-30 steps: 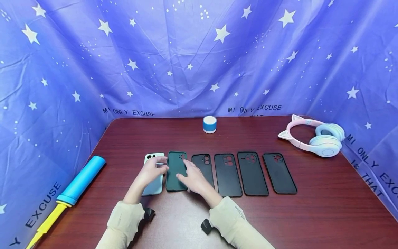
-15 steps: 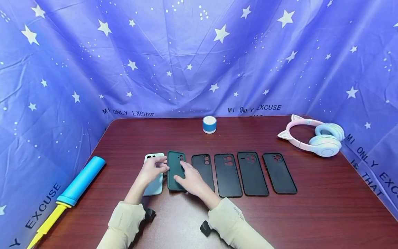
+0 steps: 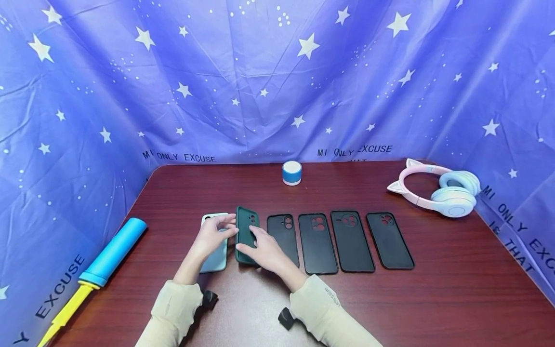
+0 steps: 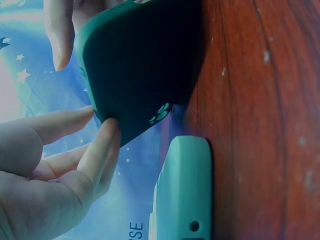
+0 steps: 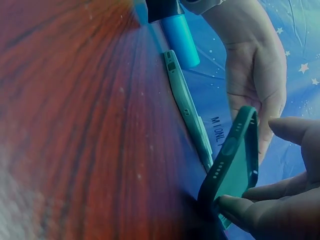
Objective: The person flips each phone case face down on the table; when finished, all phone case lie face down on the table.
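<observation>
Phone cases (image 3: 314, 245) in row on table (image 3: 451, 289); pump (image 3: 114, 255) left, headphones (image 3: 455, 205) behind right, cylinder (image 3: 292, 174) behind.

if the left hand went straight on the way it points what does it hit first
The dark green phone case, which the left hand seems to pinch by its edge; beyond it, depth is unclear.

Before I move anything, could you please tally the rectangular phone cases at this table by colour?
Slim black rectangular phone cases: 4
Dark green rectangular phone case, tilted: 1
Pale mint-green rectangular phone case, partly hidden: 1
Total: 6
</observation>
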Tool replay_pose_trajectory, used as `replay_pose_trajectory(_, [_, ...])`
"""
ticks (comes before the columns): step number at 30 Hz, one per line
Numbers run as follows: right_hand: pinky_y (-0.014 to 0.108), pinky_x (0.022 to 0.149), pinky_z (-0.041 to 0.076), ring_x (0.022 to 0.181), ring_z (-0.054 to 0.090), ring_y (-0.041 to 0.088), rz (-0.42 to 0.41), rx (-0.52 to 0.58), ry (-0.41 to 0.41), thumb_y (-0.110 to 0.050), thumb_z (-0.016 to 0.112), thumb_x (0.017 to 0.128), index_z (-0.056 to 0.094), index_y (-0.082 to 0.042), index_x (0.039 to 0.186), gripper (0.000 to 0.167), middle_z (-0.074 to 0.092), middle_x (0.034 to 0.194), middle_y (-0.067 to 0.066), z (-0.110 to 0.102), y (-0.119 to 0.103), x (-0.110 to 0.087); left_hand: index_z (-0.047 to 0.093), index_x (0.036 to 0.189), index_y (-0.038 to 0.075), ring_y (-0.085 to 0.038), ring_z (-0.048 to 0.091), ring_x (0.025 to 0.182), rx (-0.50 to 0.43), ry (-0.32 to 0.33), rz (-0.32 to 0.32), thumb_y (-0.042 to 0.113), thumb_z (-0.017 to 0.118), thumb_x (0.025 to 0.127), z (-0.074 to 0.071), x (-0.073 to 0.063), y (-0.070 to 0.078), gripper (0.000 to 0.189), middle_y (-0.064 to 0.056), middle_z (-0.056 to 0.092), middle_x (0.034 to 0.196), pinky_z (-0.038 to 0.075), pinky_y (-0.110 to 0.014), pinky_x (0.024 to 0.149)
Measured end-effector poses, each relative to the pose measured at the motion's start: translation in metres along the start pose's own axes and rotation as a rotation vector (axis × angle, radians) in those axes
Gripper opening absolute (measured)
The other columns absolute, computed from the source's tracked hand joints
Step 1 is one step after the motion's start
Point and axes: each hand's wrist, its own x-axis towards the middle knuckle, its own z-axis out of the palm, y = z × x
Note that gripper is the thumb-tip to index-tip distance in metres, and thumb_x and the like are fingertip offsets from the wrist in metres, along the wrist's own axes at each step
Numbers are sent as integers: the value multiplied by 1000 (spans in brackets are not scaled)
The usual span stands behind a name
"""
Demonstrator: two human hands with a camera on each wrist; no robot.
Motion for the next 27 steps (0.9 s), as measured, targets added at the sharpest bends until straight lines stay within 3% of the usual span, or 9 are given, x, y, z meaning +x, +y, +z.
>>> replay_pose_trajectory(7, [43, 100, 51, 124, 57, 37, -2, 53, -3, -34, 61, 95, 35, 2, 147, 69, 38, 150, 24, 2, -1, 0, 57, 131, -1, -34, 61, 116, -69, 1, 45, 9, 65, 91, 0, 0, 1, 42, -20, 68, 116, 45, -51, 104])
replay_pose_trajectory(17, [47, 100, 50, 125, 57, 33, -2, 80, 39, -30, 61, 93, 41, -2, 145, 63, 48, 144, 21, 1, -3, 1, 58, 131, -1, -35, 60, 117, -136, -16, 74, 11, 65, 92, 1, -1, 0, 41, -21, 67, 117, 44, -52, 105])
replay_pose_trajectory(21, [48, 102, 49, 127, 54, 32, 0, 109, 39, -27, 61, 93, 42, -2, 145, 60, 52, 142, 19, 0, -4, 0, 56, 132, -3, -34, 60, 116, -157, -35, 80, 10, 64, 93, 2, -2, 1, 42, -22, 65, 120, 48, -45, 102])
replay_pose_trajectory(27, [48, 106, 45, 130, 53, 30, 15, 147, 32, -23, 60, 93, 43, -3, 145, 58, 55, 140, 16, -2, -5, 0, 55, 132, -5, -35, 61, 114, -217, -65, 95, 8, 62, 93, 3, -2, 1, 41, -25, 63, 123, 54, -21, 89])
